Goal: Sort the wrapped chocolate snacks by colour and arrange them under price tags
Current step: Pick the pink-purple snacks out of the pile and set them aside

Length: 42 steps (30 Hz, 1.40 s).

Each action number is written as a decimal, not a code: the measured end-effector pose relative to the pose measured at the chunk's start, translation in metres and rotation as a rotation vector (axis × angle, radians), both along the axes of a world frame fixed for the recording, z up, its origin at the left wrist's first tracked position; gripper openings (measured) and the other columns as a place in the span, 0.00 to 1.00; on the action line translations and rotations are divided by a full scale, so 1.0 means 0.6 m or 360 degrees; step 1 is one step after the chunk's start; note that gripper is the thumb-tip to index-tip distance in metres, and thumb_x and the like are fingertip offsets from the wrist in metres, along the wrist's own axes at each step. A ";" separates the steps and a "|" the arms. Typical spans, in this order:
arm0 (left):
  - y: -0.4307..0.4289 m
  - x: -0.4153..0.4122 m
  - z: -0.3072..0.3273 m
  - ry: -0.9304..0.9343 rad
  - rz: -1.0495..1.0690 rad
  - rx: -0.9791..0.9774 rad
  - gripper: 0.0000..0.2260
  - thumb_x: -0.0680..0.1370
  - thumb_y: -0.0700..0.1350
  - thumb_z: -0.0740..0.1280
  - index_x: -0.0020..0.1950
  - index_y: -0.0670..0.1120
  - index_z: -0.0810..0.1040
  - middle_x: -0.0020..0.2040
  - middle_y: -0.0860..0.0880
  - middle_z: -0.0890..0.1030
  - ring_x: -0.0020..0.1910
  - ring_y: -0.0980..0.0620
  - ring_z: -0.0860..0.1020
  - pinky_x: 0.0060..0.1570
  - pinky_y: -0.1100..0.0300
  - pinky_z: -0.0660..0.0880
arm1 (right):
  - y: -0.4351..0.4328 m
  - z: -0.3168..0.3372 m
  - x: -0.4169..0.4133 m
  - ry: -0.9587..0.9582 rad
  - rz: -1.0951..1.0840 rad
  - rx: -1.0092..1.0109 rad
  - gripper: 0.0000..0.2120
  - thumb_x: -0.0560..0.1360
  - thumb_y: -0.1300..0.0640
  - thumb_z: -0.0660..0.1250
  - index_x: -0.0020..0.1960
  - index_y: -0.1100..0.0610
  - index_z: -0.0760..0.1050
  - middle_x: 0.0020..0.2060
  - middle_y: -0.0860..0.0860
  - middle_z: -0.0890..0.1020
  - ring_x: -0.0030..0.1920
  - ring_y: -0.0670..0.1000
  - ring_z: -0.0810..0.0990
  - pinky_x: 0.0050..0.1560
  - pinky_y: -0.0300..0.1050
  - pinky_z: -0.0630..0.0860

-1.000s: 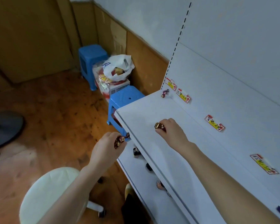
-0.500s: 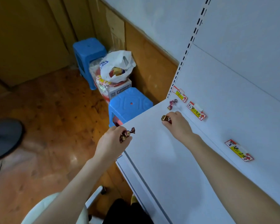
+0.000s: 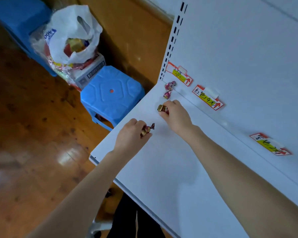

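Wrapped chocolate snacks: two in hand, two already on the shelf. Your right hand [image 3: 176, 115], at frame centre, pinches a gold-and-red snack [image 3: 162, 108] between thumb and curled fingers, low over the white shelf [image 3: 162, 169]. Whether the snack touches the shelf cannot be told. Your left hand [image 3: 131, 134], to its lower left, grips a second snack [image 3: 147, 129] of like colour, with its twisted end pointing to the upper right, toward the right hand.

Two pink snacks [image 3: 170, 85] lie on the shelf just above the right hand, one close behind the other, beneath the first price tag [image 3: 179, 75]. A red-lettered tag [image 3: 207, 97] sits to the upper right of the right hand. A third tag [image 3: 270, 144] lies well apart at the right of the frame.

The step in hand appears to be setting down the gold-and-red snack. Your right hand is the nearer to the tags, and its snack lies below and left of the red-lettered tag, so the likely spot is up and right of your fingers.

A blue stool [image 3: 112, 93] and a plastic bag [image 3: 72, 31] stand at upper left.
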<state>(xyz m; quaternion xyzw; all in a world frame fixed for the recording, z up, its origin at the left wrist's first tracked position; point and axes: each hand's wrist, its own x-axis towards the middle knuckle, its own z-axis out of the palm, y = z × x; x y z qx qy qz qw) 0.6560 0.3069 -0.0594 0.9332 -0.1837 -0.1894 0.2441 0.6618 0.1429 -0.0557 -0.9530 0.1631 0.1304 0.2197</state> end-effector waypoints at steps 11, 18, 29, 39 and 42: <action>-0.021 0.037 -0.050 -0.0085 -0.0230 -0.0007 0.16 0.75 0.47 0.69 0.61 0.43 0.77 0.56 0.43 0.76 0.54 0.44 0.71 0.50 0.62 0.61 | 0.000 -0.053 0.032 -0.0140 -0.0050 0.0030 0.17 0.77 0.53 0.63 0.63 0.60 0.71 0.56 0.59 0.74 0.58 0.57 0.70 0.52 0.47 0.70; -0.020 0.030 -0.015 -0.0138 -0.0314 0.0019 0.17 0.77 0.45 0.67 0.64 0.42 0.75 0.64 0.43 0.75 0.64 0.44 0.70 0.63 0.54 0.66 | -0.024 -0.023 -0.003 -0.0243 -0.0125 0.0227 0.21 0.76 0.52 0.64 0.66 0.60 0.70 0.61 0.57 0.75 0.61 0.55 0.71 0.58 0.45 0.68; -0.095 -0.062 0.070 -0.0244 -0.1113 0.0049 0.16 0.79 0.45 0.62 0.65 0.41 0.73 0.60 0.43 0.76 0.60 0.43 0.72 0.59 0.54 0.67 | -0.142 0.059 -0.274 -0.0075 -0.0706 0.0008 0.18 0.78 0.51 0.61 0.64 0.59 0.72 0.61 0.55 0.76 0.64 0.55 0.70 0.62 0.45 0.64; -0.250 -0.311 0.143 -0.0455 -0.1787 0.0003 0.18 0.81 0.51 0.57 0.69 0.47 0.68 0.63 0.48 0.74 0.60 0.48 0.72 0.58 0.58 0.67 | -0.174 0.179 -0.727 -0.0108 -0.1627 -0.0162 0.18 0.78 0.54 0.62 0.64 0.63 0.72 0.63 0.57 0.75 0.64 0.55 0.71 0.63 0.42 0.62; -0.279 -0.426 0.157 -0.0491 -0.1912 -0.0043 0.18 0.81 0.51 0.56 0.70 0.48 0.67 0.64 0.48 0.74 0.61 0.49 0.72 0.58 0.59 0.67 | -0.162 0.200 -0.856 -0.0178 -0.1792 -0.0180 0.14 0.77 0.55 0.63 0.57 0.65 0.75 0.53 0.59 0.79 0.55 0.58 0.76 0.55 0.47 0.68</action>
